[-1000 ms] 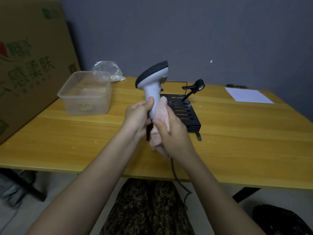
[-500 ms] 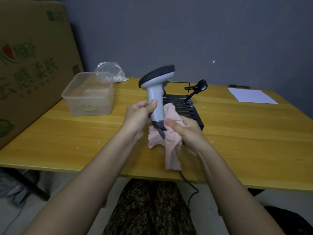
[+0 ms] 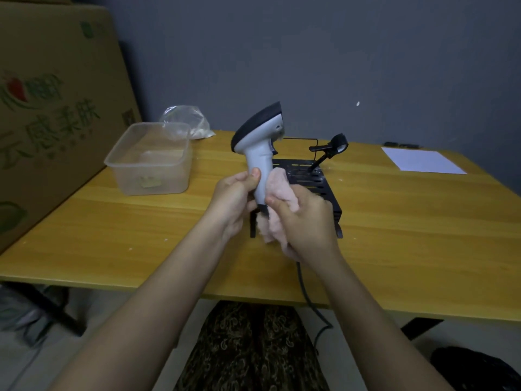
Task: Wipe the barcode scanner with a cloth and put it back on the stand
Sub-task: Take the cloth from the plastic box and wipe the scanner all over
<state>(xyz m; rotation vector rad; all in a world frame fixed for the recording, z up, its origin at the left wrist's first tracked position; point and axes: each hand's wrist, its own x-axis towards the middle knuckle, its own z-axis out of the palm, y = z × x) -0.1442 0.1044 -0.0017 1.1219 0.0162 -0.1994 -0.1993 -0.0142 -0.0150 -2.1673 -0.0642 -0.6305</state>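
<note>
Scanner (image 3: 260,148) upright above the table (image 3: 394,221), cloth (image 3: 279,190) on it!
Our left hand (image 3: 234,198) gripped its handle; our right hand (image 3: 304,221) clutched the cloth against it.

your hands hold scanner (image 3: 260,148) over table (image 3: 394,235); stand (image 3: 318,176) behind; container (image 3: 149,159) left; paper (image 3: 421,162) far right.

right hand (image 3: 306,221) moved back up the scanner (image 3: 260,148) handle, cloth (image 3: 277,204) now bunched against the grip instead of hanging loose below, scanner head tipped further back and right, cable (image 3: 306,292) visible under right wrist again
</note>
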